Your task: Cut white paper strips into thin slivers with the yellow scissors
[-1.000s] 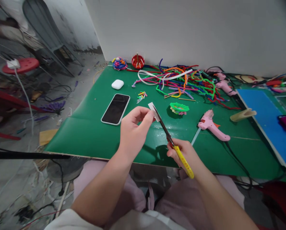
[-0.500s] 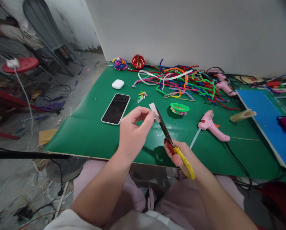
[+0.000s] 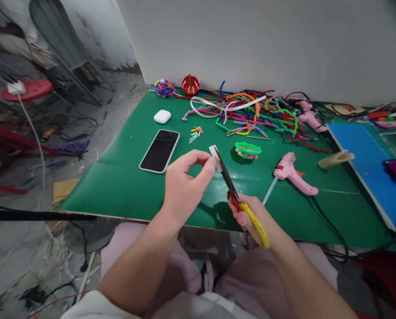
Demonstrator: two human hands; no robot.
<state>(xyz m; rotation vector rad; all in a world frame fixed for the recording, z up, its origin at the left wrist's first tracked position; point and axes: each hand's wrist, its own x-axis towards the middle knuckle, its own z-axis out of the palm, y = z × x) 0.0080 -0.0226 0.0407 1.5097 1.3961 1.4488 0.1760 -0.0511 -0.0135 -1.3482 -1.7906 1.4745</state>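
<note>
Between thumb and fingers, my left hand (image 3: 188, 181) pinches a short white strip (image 3: 213, 150), which looks like paper or ribbon. My right hand (image 3: 247, 212) is closed round the red and yellow handles of a pair of scissors (image 3: 227, 177). The dark blades point up and to the left, lying along the strip close to my left fingertips. Whether the blades are fully closed on it I cannot tell. Behind the scissors sits a small green fuzzy piece (image 3: 247, 149) with pale and pink bits under it. Small coloured scraps (image 3: 196, 133) lie beyond my left hand.
A phone (image 3: 160, 151) and a white earbud case (image 3: 162, 116) lie at left on the green table (image 3: 111, 186). Tangled pipe cleaners (image 3: 251, 115) spread along the back. At right are a pink glue gun (image 3: 293, 173) with its cable, a bamboo piece (image 3: 335, 159) and a blue board (image 3: 360, 150).
The white strip and my left fingertips have shifted slightly to the right against the blades. My right hand keeps its hold on the scissors, and the objects on the table lie as before.
</note>
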